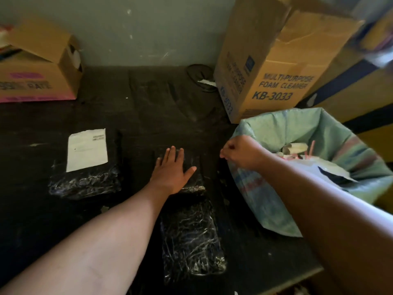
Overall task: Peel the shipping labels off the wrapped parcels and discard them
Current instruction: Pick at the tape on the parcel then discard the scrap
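Three parcels in black shiny wrap lie on the dark table. The left parcel (85, 179) carries a white shipping label (87, 150) on its far half. My left hand (173, 169) lies flat, fingers spread, on the middle parcel (194, 179), where no label shows. The nearest parcel (191, 237) lies bare in front of it. My right hand (240, 152) hovers at the near-left rim of the green-lined bin (323, 122), its fingers curled shut. I see nothing between them. Paper scraps and rubbish lie inside the bin.
A tall cardboard box (265, 71) marked foam cleaner stands behind the bin. Another cardboard box (38, 71) sits at the back left. A dark cable (200, 75) lies by the wall. More boxes stack up at the far right.
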`<state>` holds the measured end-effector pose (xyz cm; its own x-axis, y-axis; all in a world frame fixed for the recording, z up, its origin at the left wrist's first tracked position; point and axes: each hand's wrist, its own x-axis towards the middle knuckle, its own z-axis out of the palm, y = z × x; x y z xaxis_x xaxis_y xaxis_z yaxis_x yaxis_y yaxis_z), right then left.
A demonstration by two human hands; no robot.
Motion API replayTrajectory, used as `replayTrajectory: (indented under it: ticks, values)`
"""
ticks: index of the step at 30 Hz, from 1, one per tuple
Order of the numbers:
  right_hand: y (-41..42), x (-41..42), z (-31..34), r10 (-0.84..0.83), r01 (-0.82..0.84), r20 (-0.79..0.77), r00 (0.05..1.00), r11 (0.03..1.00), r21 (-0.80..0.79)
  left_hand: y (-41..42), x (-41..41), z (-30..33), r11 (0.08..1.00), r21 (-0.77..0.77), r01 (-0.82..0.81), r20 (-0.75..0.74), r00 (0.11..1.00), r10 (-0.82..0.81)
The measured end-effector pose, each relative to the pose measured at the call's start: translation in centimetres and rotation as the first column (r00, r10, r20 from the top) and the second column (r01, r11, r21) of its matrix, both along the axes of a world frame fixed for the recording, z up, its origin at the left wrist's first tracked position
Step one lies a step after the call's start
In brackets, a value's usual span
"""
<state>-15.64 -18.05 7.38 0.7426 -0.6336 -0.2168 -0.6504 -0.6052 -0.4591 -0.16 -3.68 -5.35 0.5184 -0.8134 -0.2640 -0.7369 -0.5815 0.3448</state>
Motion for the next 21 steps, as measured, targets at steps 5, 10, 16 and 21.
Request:
replayTrajectory:
  ticks: [5,10,16,21]
  values:
    - [-3.1,-5.9,5.5,-0.053,0.040,-0.059,0.997,0.979,-0.201,-5.8,-6.1,5.4,0.975,-0.156,0.159,0.001,0.987,-0.160]
    - [-7.3,-13.1,9.2,-0.221,0.204,-0.019,0.975,0.928,-0.312,-11.0,-13.0,8.1,0.939,-0.225,0.259,-0.008,0.964,-0.268]
    - [-11.6,-18.7,11.0,-0.223,0.219,0.024,0.974,0.918,-0.330,-15.1,-15.7,8.5,0.970,-0.166,0.177,-0.019,0.983,-0.183]
    - [-13.5,-20.9,11.4,-0.158,0.143,-0.007,0.987,0.917,-0.373,-15.9,-16.7,6.9,0.983,-0.145,0.112,-0.009,0.993,-0.115]
